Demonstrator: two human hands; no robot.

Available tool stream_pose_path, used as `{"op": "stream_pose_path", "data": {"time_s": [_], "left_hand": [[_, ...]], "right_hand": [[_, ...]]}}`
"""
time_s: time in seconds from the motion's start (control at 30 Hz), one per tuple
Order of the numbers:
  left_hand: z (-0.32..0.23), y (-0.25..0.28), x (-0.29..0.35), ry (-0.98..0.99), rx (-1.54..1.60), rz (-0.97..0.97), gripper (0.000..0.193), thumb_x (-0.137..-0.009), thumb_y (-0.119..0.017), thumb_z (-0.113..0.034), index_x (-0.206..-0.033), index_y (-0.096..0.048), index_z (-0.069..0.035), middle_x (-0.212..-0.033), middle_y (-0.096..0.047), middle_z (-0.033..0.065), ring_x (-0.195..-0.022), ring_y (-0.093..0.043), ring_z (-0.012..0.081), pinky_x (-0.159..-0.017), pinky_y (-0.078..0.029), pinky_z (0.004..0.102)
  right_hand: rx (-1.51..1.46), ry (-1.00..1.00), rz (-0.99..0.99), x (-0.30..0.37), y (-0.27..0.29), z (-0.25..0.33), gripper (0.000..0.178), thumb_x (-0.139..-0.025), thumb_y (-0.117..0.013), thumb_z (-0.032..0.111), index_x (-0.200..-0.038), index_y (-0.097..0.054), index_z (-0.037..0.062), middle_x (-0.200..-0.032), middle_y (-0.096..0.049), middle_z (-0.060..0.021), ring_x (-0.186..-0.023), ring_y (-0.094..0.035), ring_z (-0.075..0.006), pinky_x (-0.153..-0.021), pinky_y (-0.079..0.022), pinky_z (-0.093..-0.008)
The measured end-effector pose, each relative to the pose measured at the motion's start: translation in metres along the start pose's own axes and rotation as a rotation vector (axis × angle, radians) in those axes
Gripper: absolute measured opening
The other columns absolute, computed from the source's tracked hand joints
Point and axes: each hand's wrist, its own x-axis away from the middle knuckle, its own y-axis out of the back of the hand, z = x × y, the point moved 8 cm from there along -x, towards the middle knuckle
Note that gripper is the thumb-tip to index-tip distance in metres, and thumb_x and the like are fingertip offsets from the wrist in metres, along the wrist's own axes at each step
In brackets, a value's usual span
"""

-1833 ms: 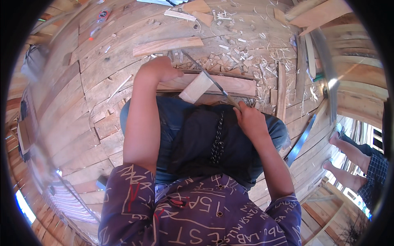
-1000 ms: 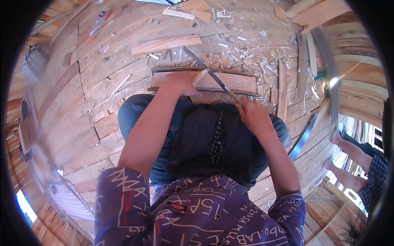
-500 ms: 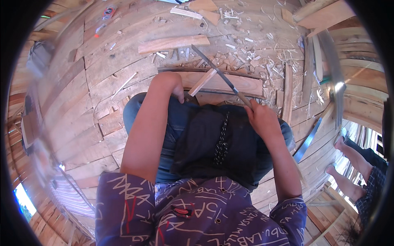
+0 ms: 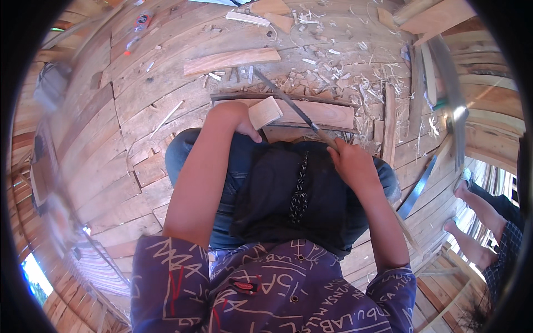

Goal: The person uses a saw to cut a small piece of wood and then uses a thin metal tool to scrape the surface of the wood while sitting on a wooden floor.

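My left hand (image 4: 236, 117) is closed around a pale wooden block (image 4: 265, 112), whose flat broad side is turned up. My right hand (image 4: 353, 162) grips the wooden handle of a long-bladed tool (image 4: 288, 102); its narrow dark blade slants up and left, and I cannot tell if it is a file or a knife. The blade's middle passes just right of the block, apparently apart from it. Beneath both lies a flat wooden board (image 4: 327, 115) in front of my crossed legs.
Wood shavings and offcuts (image 4: 344, 83) litter the plank floor beyond the board. A loose plank (image 4: 233, 61) lies farther off, a plastic bottle (image 4: 142, 22) at the far left. A saw-like blue blade (image 4: 417, 187) rests at my right. Another person's legs (image 4: 483, 213) are at the right edge.
The wooden block in my left hand has turned from its narrow edge to its broad face and come up slightly. The tool in my right hand has drawn back a little toward me.
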Motion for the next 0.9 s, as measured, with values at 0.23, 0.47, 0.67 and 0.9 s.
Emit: {"op": "stream_pose_path", "data": {"time_s": [0.23,0.47,0.67,0.9], "left_hand": [[-0.028,-0.018,-0.018,0.191,-0.393,-0.308,0.078,-0.067,-0.082,-0.04,-0.131,-0.056,-0.002,-0.117,-0.069,0.0138,-0.11,-0.067,0.0321,-0.096,-0.042,0.0669],[-0.05,0.024,0.018,0.035,0.071,-0.267,0.051,-0.08,-0.066,-0.03,-0.121,-0.059,-0.001,-0.117,-0.069,0.0161,-0.11,-0.066,0.0288,-0.098,-0.047,0.0419],[-0.08,0.001,0.029,-0.438,0.782,-0.015,0.027,-0.084,-0.055,-0.015,-0.107,-0.055,-0.002,-0.101,-0.066,0.0124,-0.099,-0.063,0.0206,-0.088,-0.048,0.0327],[-0.172,-0.013,0.089,-0.606,0.819,-0.304,0.033,-0.077,-0.062,-0.006,-0.106,-0.046,-0.002,-0.085,-0.059,0.0126,-0.08,-0.061,0.0291,-0.074,-0.048,0.0386]], "right_hand": [[-0.095,-0.06,-0.06,0.01,0.009,-0.01,0.027,-0.097,-0.056,0.032,-0.096,-0.059,0.0046,-0.074,-0.066,-0.0219,-0.074,-0.066,-0.0439,-0.068,-0.054,-0.0533],[-0.424,-0.196,-0.125,0.054,0.017,-0.031,0.034,-0.094,-0.063,0.034,-0.088,-0.059,0.0004,-0.072,-0.065,-0.0233,-0.077,-0.065,-0.0446,-0.068,-0.051,-0.052],[-0.766,-0.25,-0.16,0.096,0.014,-0.042,0.027,-0.08,-0.072,0.022,-0.084,-0.059,-0.0013,-0.066,-0.061,-0.0227,-0.07,-0.063,-0.0431,-0.061,-0.048,-0.0485],[-0.984,-0.214,-0.572,0.138,0.034,-0.07,0.02,-0.088,-0.064,0.019,-0.085,-0.055,0.0016,-0.06,-0.053,-0.0171,-0.06,-0.058,-0.0377,-0.057,-0.043,-0.0429]]}}
